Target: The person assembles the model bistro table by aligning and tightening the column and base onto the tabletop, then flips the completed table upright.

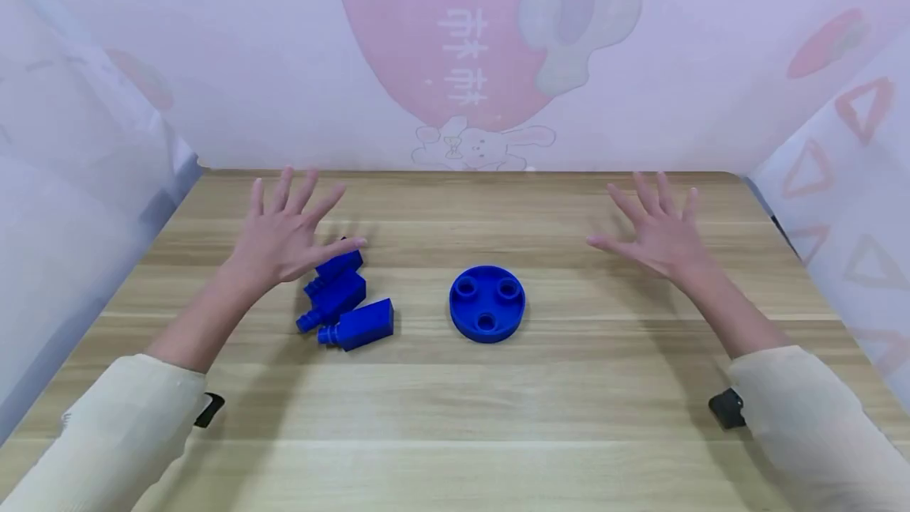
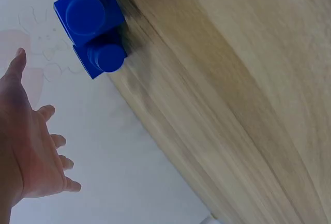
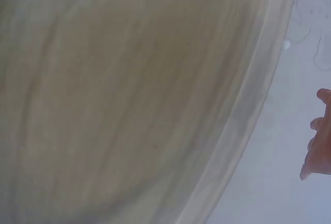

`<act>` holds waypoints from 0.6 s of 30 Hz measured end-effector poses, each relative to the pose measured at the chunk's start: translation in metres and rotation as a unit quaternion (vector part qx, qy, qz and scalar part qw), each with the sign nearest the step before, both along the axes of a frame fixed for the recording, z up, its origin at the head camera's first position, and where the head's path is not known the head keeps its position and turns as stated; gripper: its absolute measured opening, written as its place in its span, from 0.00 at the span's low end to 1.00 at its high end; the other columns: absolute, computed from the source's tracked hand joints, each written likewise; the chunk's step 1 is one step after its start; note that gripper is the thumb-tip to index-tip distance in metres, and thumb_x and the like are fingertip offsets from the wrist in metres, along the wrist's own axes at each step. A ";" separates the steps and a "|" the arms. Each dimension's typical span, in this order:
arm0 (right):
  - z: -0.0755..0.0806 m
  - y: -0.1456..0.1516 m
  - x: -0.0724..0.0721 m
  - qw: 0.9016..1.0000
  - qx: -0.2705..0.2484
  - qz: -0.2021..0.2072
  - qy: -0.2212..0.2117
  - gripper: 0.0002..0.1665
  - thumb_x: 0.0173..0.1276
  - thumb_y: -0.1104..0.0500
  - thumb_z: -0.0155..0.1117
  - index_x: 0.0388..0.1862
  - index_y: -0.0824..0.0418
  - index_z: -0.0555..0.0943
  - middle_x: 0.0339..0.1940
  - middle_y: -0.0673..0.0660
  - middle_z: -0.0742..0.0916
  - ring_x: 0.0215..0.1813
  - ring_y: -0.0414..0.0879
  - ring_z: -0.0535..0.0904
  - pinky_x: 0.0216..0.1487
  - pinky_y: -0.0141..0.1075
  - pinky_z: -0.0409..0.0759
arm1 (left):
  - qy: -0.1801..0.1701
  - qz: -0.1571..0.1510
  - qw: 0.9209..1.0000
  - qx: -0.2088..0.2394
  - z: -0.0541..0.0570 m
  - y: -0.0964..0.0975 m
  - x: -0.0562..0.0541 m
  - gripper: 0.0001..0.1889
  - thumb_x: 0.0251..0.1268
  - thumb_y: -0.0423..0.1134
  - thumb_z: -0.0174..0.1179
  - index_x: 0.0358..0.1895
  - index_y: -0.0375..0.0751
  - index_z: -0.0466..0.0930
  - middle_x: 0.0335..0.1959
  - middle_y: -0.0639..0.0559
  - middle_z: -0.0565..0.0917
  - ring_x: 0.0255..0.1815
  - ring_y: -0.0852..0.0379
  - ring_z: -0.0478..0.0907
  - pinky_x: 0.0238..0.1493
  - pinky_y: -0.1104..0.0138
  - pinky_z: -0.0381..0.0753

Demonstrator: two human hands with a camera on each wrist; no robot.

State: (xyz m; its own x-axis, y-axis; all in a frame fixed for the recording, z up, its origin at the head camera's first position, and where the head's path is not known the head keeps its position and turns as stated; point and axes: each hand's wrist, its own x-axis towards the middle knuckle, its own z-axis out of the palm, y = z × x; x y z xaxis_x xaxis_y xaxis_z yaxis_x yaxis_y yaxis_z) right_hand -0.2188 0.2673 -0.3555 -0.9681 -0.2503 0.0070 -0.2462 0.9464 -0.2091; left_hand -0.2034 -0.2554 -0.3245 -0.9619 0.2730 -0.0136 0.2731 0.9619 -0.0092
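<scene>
My left hand [image 1: 284, 231] is spread with its fingers straight, above the left part of the table and holding nothing. Under and beside it lie three blue rectangular blocks, each with a narrower threaded-looking round end: the front block [image 1: 366, 325], the middle block [image 1: 343, 295] and the rear block [image 1: 340, 263], which the hand's thumb partly covers. A round blue base [image 1: 486, 322] with three ringed sockets lies in the table's middle. Over the right side my right hand [image 1: 657, 231] is likewise spread and holds nothing. In the left wrist view, the blocks [image 2: 85, 14] show their round ends.
The wooden table [image 1: 498, 417] ends at a pale printed backdrop [image 1: 284, 85] with pink and grey drawings. White sheets [image 1: 64, 204] hang at both sides. Dark straps or devices [image 1: 727, 409] sit by both sleeves.
</scene>
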 end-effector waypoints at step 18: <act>0.000 -0.061 0.026 0.983 -0.110 0.144 -0.028 0.52 0.67 0.33 0.67 0.81 0.59 0.66 0.81 0.62 0.68 0.83 0.63 0.54 0.78 0.67 0.52 | -0.085 -0.159 0.982 0.062 0.009 0.048 0.041 0.44 0.68 0.67 0.61 0.78 0.41 0.67 0.77 0.37 0.68 0.80 0.33 0.58 0.76 0.37 0.57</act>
